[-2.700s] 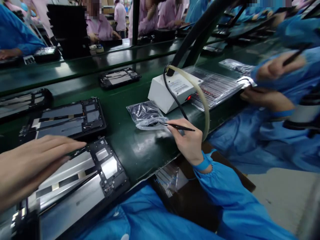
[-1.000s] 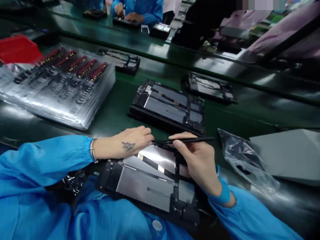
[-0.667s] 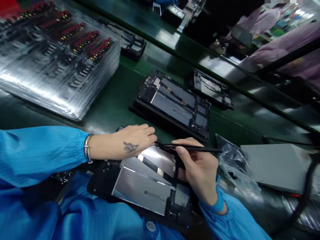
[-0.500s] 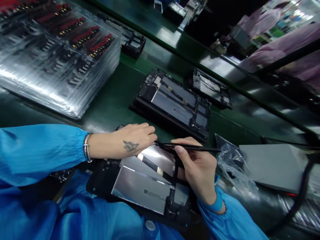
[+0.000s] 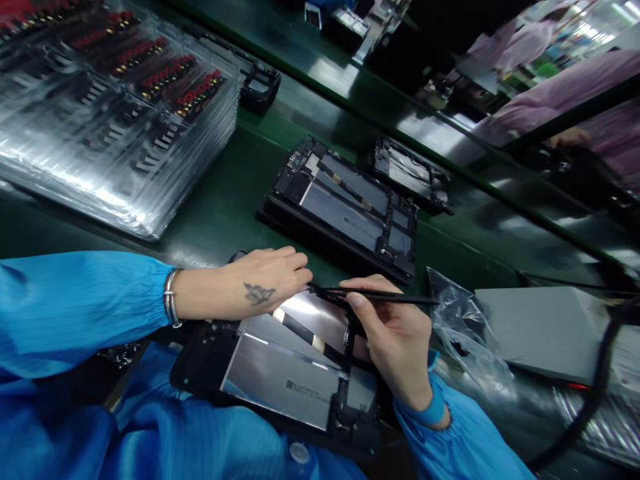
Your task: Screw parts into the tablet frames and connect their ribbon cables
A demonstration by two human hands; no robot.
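Note:
In front of me lies an opened tablet (image 5: pixel 280 383), its silver battery packs and a dark ribbon cable exposed, near edge against my blue smock. My right hand (image 5: pixel 395 333) pinches slim black tweezers (image 5: pixel 385 295), held almost level over the tablet's far edge. Their tip points left, close to my left hand's fingers. Bent over that same far edge, my left hand (image 5: pixel 265 283) has its fingers curled in and closed. Its fingertips are hidden from above, so what they hold cannot be made out.
Beyond my hands sit a stack of opened tablets (image 5: pixel 345 207) and another opened unit (image 5: pixel 410 173). Clear trays (image 5: pixel 125 140) with red-and-black parts rise at left. A plastic bag (image 5: pixel 465 320) and a grey box (image 5: pixel 540 333) stand right. A person in a pink sleeve (image 5: pixel 565 100) is across.
My view has shifted slightly, so the surroundings appear a little farther left. Both hands and the tweezers keep nearly the same pose at the tablet's far edge.

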